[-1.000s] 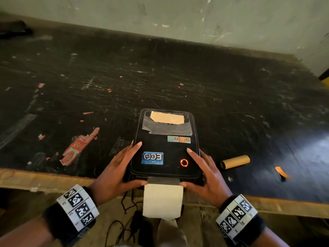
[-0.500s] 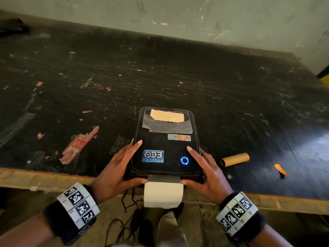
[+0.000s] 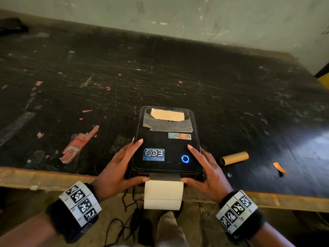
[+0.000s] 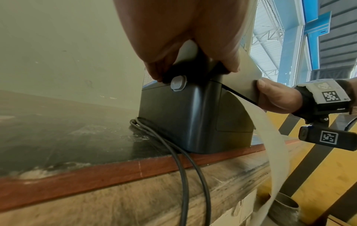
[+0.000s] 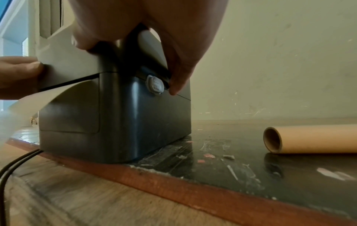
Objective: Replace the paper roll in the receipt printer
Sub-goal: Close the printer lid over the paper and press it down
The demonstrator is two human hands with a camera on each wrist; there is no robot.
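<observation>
A black receipt printer (image 3: 165,148) sits at the table's front edge with its lid down and a blue ring light (image 3: 185,159) lit. A white paper strip (image 3: 163,193) hangs out of its front slot over the table edge. My left hand (image 3: 124,163) lies against the printer's left side, fingers straight along the lid edge and thumb on the front. My right hand (image 3: 204,166) mirrors it on the right side. The wrist views show fingertips beside the grey side latch buttons (image 4: 177,83) (image 5: 155,84). An empty brown cardboard core (image 3: 234,158) (image 5: 309,140) lies on the table to the printer's right.
Black cables (image 4: 185,168) run from the printer's left side down over the wooden table edge (image 3: 44,179). An orange scrap (image 3: 279,167) lies far right, red sticker remnants (image 3: 78,145) at left. A pale wall (image 3: 195,18) closes the back of the table.
The printer's ring light turned from orange-red to blue. The hanging paper strip looks a little shorter than a second ago. Both hands have stayed on the printer's sides.
</observation>
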